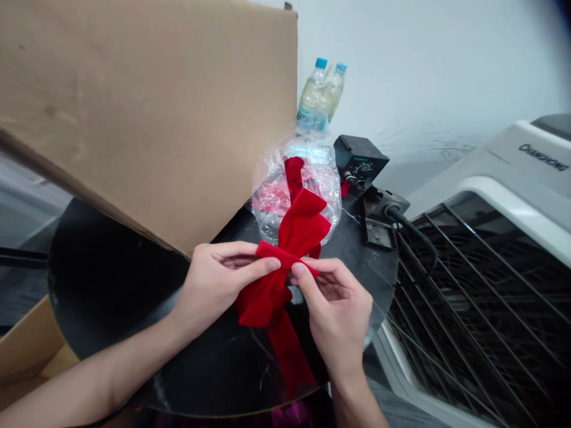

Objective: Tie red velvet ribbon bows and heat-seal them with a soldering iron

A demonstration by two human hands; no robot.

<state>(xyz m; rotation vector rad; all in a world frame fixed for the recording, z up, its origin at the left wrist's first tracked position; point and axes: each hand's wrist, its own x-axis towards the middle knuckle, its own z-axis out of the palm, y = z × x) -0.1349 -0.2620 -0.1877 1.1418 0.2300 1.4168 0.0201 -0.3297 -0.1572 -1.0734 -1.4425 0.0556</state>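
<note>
Over the dark round table (214,380) I hold a red velvet bow (263,297), its loops pointing away from me and toward me. A short red strip (285,257) crosses the bow's middle. My left hand (223,270) pinches the strip's left end between thumb and fingers. At the right end, my right hand (336,297) pinches the same strip, thumb on top. One ribbon tail (289,353) hangs toward the table's near edge. Just behind the bow lies a clear plastic bag (272,163) with red pieces showing in it.
A large cardboard box (147,107) stands at the left and back. Two bottles with blue caps (313,95) are behind the bag. A black control box with a dial (361,159) and a black metal stand with a cable (383,208) sit at right, beside a white Changhong appliance (491,178).
</note>
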